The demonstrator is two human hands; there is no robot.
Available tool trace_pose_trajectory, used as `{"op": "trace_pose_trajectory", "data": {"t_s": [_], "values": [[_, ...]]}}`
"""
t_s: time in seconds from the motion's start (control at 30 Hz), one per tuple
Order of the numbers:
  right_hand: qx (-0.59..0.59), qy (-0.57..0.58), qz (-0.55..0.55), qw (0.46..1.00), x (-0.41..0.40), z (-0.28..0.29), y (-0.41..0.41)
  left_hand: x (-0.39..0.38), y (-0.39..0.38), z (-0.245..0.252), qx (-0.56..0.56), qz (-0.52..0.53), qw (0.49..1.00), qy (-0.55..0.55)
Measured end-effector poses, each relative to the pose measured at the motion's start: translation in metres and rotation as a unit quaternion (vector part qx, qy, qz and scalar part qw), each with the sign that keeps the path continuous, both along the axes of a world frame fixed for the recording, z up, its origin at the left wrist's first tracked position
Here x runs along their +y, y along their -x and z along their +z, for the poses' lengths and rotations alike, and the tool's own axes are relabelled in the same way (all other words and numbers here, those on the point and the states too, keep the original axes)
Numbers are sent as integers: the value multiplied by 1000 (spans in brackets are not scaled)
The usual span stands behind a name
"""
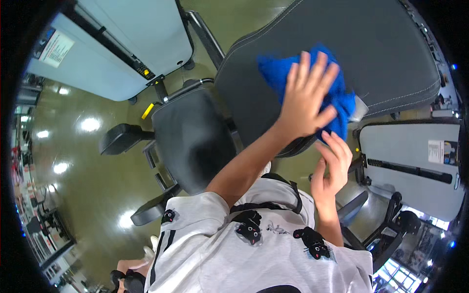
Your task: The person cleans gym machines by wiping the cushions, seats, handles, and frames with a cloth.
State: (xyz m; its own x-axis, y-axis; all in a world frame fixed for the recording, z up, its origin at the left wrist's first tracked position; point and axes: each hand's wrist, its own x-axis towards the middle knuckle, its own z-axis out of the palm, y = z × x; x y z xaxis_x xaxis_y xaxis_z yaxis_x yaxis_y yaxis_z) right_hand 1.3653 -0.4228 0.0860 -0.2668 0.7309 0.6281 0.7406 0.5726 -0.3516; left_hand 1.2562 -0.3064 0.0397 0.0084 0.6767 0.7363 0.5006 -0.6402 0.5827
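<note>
A crumpled blue cloth (333, 95) lies against the large dark grey padded backrest (366, 47) of an exercise machine. My left hand (306, 95) is spread flat over the cloth, palm towards the pad, fingers apart. Both the hand and the cloth are somewhat blurred. Just below, my right hand (331, 164) is raised with its fingers loosely bent. Its fingertips are at the cloth's lower edge, but whether they touch it I cannot tell. A small pale object (359, 108), not clear in kind, shows beside the cloth on the pad's edge.
A dark seat pad (194, 135) adjoins the backrest, with smaller pads (122, 139) to its left. Grey machine housings (146, 47) with weight-stack slots stand on both sides. A yellow-gripped lever (147, 111) juts out at left. Another person's legs (133, 265) appear at lower left.
</note>
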Motion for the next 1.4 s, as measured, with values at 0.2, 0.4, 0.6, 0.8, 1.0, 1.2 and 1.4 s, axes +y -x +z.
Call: {"op": "trace_pose_trajectory", "data": {"t_s": [0.2, 0.4, 0.6, 0.8, 1.0, 1.2, 1.4], "values": [[9, 23, 14, 1000, -7, -6, 11, 30, 66, -161, -46, 188, 976, 98], [11, 70, 36, 997, -11, -19, 18, -46, 50, -265, -318, 150, 837, 420], [8, 83, 77, 994, -8, -20, 35, -77, 17, -237, -5, 195, 914, 355], [13, 53, 96, 994, -7, -19, 38, -19, 1, -21, 4, 4, 995, 101], [6, 38, 87, 995, -8, -15, 33, -2, 12, -25, 15, 26, 998, 60], [2, 47, 82, 996, -14, -22, 26, 9, 49, -148, -39, 245, 916, 315], [-1, 52, 94, 994, -25, -20, 29, -37, 32, -358, -153, 217, 795, 545]]}}
